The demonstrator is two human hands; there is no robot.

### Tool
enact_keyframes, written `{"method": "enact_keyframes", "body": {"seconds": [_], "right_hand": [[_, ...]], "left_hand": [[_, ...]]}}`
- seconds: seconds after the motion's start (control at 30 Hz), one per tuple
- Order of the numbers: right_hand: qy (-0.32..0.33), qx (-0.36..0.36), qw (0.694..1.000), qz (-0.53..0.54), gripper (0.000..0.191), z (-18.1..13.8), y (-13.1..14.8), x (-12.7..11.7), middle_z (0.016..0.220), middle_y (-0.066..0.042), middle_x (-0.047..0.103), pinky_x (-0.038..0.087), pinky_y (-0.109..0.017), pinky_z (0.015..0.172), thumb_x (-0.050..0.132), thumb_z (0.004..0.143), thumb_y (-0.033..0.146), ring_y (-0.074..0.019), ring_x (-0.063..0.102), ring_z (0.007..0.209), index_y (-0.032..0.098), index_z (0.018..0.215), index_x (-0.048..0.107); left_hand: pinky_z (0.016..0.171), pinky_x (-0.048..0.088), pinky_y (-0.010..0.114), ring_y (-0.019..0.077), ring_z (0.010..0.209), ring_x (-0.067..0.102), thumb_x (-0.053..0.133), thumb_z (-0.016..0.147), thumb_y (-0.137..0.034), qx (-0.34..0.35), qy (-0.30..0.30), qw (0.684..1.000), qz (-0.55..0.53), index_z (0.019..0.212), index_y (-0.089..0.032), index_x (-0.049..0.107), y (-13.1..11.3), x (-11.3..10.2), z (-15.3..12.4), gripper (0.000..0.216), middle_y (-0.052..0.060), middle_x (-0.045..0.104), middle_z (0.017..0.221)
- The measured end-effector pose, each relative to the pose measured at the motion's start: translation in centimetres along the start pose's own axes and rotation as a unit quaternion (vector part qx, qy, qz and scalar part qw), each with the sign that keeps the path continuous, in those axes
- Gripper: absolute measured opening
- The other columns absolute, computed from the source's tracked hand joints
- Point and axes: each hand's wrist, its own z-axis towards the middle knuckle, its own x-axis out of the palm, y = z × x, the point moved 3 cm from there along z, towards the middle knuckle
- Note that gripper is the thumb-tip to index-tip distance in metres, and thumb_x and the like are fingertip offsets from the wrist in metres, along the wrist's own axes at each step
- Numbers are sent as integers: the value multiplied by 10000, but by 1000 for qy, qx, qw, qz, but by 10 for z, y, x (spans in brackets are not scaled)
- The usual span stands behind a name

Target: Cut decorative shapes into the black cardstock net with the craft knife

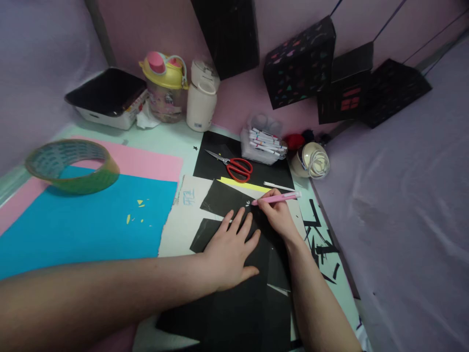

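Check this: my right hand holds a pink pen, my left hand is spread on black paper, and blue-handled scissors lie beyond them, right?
Not quite: the head view shows red-handled scissors, not blue. Your right hand holds the pink pen; your left hand is spread on black paper.

There are two hands, one pink pen, one pair of scissors, one tape roll and one blue sheet. Bottles number two, hanging black boxes four, clear boxes one; the markers are several (they overlap too much to tally).
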Motion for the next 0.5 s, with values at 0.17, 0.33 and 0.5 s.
{"method": "enact_keyframes", "body": {"seconds": [0.17, 0.33, 0.5], "right_hand": [[12, -8, 1000, -2, 152, 0, -2, -1, 789, -7, 579, 431, -319, 714, 602, 829, 336, -185, 571, 764, 216, 787, 519], [10, -10, 1000, -2, 168, 0, -2, -1, 785, -5, 572, 427, -314, 694, 612, 824, 339, -179, 556, 734, 215, 781, 507], [13, -26, 999, 29, 201, 3, -4, 2, 781, -3, 569, 428, -302, 653, 622, 825, 375, -170, 548, 705, 216, 829, 500]], "left_hand": [[1157, 44, 588, 426, 1459, 15, 461, 874, -684, -2, -2, 1000, 4, 1482, -192, 382, 0, 0, 0, 786, 198, 177, 1577], [1159, 39, 583, 427, 1459, 26, 470, 873, -679, -1, -3, 1000, 1, 1479, -188, 389, 0, 0, 1, 784, 200, 182, 1575], [1156, 31, 584, 427, 1459, 14, 461, 876, -682, -1, -6, 1000, 5, 1480, -187, 384, 1, 1, 0, 785, 206, 175, 1576]]}}
